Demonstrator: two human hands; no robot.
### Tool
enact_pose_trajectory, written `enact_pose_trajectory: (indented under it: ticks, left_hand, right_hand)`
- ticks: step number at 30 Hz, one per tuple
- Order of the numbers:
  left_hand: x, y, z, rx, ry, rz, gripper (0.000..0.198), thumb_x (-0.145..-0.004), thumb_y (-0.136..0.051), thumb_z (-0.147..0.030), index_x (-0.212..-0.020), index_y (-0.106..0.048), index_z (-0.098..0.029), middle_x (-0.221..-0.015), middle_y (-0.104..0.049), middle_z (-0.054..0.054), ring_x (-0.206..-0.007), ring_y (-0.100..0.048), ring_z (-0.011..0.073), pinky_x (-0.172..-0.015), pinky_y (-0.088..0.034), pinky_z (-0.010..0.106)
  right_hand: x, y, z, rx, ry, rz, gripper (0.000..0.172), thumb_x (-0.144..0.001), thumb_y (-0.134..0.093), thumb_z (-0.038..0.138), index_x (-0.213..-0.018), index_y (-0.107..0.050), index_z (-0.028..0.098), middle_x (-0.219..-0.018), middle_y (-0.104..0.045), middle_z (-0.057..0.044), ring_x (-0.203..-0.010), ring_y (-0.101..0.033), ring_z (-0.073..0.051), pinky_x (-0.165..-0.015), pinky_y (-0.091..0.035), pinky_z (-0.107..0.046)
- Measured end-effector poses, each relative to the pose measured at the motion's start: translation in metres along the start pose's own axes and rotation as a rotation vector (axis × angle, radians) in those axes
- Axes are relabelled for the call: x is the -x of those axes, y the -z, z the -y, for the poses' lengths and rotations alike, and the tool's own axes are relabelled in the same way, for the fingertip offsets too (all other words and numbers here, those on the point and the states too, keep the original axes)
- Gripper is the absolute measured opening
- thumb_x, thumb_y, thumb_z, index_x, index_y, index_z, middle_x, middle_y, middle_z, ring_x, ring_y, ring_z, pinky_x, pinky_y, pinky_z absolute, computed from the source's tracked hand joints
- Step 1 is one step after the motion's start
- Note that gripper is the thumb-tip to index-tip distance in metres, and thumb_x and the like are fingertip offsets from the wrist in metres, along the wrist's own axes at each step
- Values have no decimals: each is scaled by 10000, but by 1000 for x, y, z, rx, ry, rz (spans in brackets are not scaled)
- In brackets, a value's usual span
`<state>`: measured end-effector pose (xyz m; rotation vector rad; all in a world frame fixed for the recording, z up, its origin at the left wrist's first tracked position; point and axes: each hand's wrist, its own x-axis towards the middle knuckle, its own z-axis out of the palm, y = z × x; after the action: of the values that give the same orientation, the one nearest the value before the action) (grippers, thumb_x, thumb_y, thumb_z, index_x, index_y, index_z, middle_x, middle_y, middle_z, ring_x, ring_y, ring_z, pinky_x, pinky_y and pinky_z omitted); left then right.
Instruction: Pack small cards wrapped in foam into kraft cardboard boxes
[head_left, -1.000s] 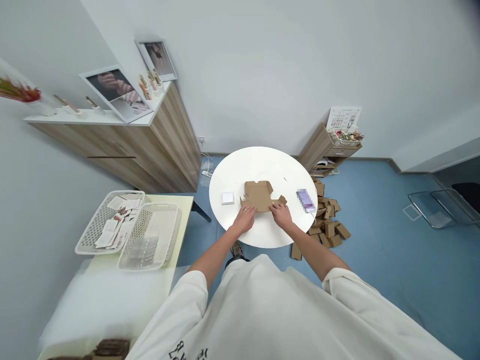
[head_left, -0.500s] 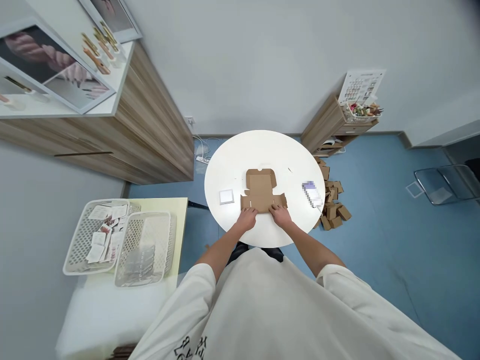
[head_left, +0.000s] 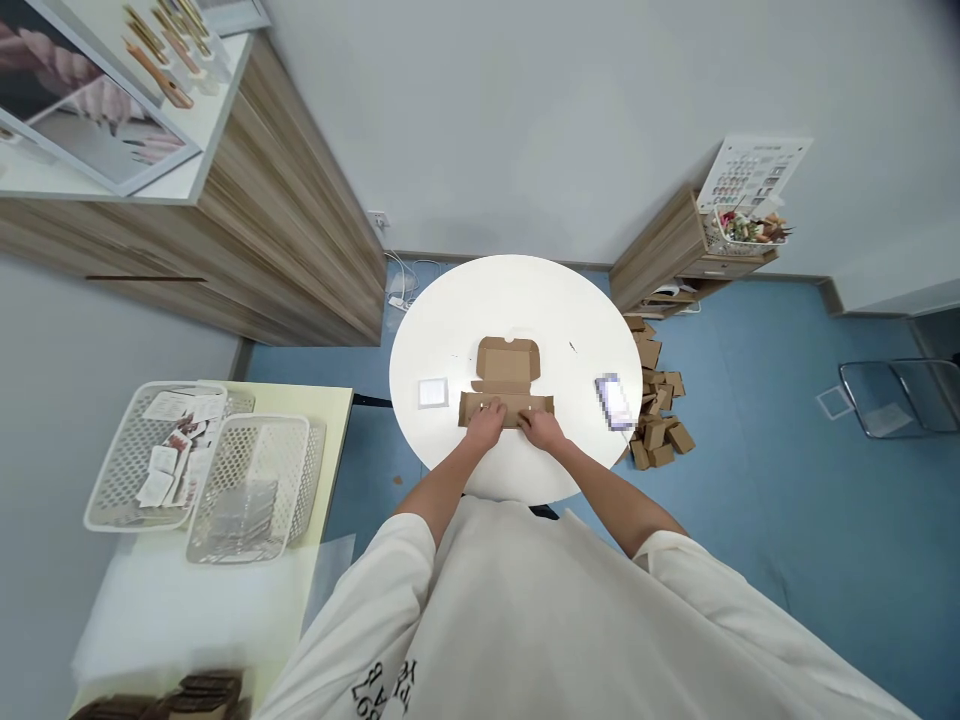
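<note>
Changed since 0.5 s ago: the near edge of the cardboard blank [head_left: 507,372] is now folded up into a long strip, and its side tabs are no longer spread flat. The left hand [head_left: 486,425] and right hand [head_left: 541,428] sit side by side on that strip, fingers curled over it, gripping. The blank lies mid-worktop [head_left: 517,290], lid flap flat on the far side. A white square [head_left: 433,392] lies left of it and a phone [head_left: 613,400] right, both apart from it. Past the right rim, a pile of small cartons [head_left: 658,420] lies on the floor.

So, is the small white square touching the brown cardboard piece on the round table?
Apart. The head view shows a strip of bare white table between the white square and the left end of the cardboard piece.
</note>
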<state>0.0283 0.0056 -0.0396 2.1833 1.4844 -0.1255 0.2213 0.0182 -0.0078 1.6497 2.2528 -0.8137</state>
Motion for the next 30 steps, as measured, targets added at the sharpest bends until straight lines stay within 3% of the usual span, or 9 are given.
enact_pose_trajectory:
  ticks: [5,7,10,14,20,25,27,30]
  left_hand:
    - [-4,6,1,11,0,6,614,-806,-640,-130,-1380,-433,-205,-1654,-137,194,-1173,-610,328,-1008,-446,472]
    - [-5,9,-1,15,9,12,627,-802,-653,-131,-1383,-432,-213,-1670,-63,181,-1155,-619,336,-984,-469,475]
    - [-7,12,-2,-3,32,24,655,-804,-660,-133,-1399,-408,-240,-1679,9,156,-1118,-633,329,-926,-512,464]
    - [-10,15,-3,4,46,32,653,-823,-643,-142,-1411,-383,-256,-1678,48,153,-1077,-644,319,-846,-546,454]
    - [-14,14,-4,24,51,38,514,-821,-624,-156,-1304,-468,-235,-1683,46,128,-1081,-631,308,-855,-549,469]
    - [-11,11,-5,80,60,29,420,-825,-623,-144,-1221,-506,-223,-1669,-66,141,-1084,-630,317,-883,-537,489]
    - [-9,11,-5,65,53,28,406,-837,-608,-152,-1222,-500,-222,-1659,-101,151,-1064,-639,309,-875,-539,482]
    - [-7,12,-5,44,37,28,378,-847,-598,-149,-1207,-504,-215,-1648,-141,156,-1054,-641,300,-870,-540,464]
  right_hand:
    - [-45,35,-20,-252,-214,-277,385,-943,-462,284,-1278,-633,200,-1444,-478,-120,-1264,-499,-242,-1030,-411,-327]
    - [-62,45,-25,-363,-237,-257,397,-910,-505,322,-1255,-654,196,-1427,-504,-121,-1259,-509,-248,-1026,-423,-335]
    - [-74,50,-31,-530,-212,-193,400,-937,-423,355,-1218,-664,203,-1226,-659,-80,-1079,-605,-219,-922,-477,-319]
    - [-69,45,-39,-580,-231,-245,469,-984,-264,356,-1010,-705,200,-964,-725,-60,-876,-633,-210,-787,-488,-298]
    - [-55,45,-43,-587,-222,-242,433,-990,-278,308,-1084,-688,206,-1107,-714,-62,-1010,-637,-190,-860,-476,-283]
    - [-37,39,-24,-320,-178,-333,357,-995,-376,333,-1223,-607,185,-1240,-633,-116,-1145,-562,-229,-945,-434,-321]
    - [-28,32,-13,-226,-82,-236,413,-980,-456,363,-1350,-524,190,-1279,-608,-124,-1167,-544,-243,-945,-428,-331]
    - [-21,20,0,-111,51,-10,787,-888,-640,406,-1552,-272,201,-1416,-520,-151,-1253,-499,-289,-937,-424,-343]
